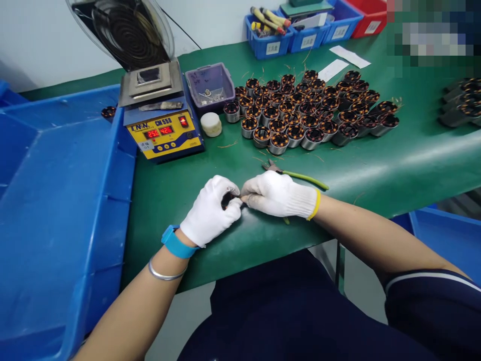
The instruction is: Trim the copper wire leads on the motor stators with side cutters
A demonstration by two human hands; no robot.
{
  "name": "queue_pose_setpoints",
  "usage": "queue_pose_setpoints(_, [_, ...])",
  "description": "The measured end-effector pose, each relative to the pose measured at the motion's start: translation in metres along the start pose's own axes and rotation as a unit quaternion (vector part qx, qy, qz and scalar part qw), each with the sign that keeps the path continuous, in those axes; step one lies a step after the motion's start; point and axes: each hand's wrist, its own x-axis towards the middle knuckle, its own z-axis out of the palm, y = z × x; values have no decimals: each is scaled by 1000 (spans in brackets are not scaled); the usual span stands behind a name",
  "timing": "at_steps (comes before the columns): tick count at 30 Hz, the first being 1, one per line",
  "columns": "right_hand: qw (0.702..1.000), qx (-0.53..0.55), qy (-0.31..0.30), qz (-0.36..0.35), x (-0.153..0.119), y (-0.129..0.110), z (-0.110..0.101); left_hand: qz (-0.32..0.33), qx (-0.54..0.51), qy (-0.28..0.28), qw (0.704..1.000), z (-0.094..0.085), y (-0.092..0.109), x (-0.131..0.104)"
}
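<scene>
My left hand [212,210], in a white glove, is wrapped round a small dark wound core [226,200], mostly hidden by the fingers. My right hand [278,194], also gloved in white, meets it at the core's right side with thumb and fingers pinched; what they pinch is too small to make out. Green-handled cutters [306,179] lie just behind my right hand, one handle passing under it. Farther back stand several metal cylinders with copper windings [278,142], grouped closely on the green table [180,190].
A yellow and blue heating unit [165,133] with a raised round cover stands at the back left, beside a purple bin [210,87] and a white round tub [211,124]. A large blue tray [56,200] fills the left. Blue tool boxes [272,47] line the back.
</scene>
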Motion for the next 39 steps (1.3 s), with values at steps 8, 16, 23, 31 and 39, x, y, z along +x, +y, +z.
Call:
queue_pose_setpoints(8, [992,111,45,42,-6,10,-26,12,14,35,999,10,1,-1])
queue_pose_setpoints(16, [926,339,-127,112,18,5,3,24,52,39,998,12,-2,-4])
queue_pose_setpoints(23, [881,438,-122,131,21,8,13,28,57,18,998,3,7,-5])
queue_pose_setpoints(31, [925,360,-74,97,16,6,18,-68,-45,-22,996,-4,12,-15])
queue_pose_setpoints(39, [932,359,8,49,3,2,15,-274,-411,27,869,-25,-1,1])
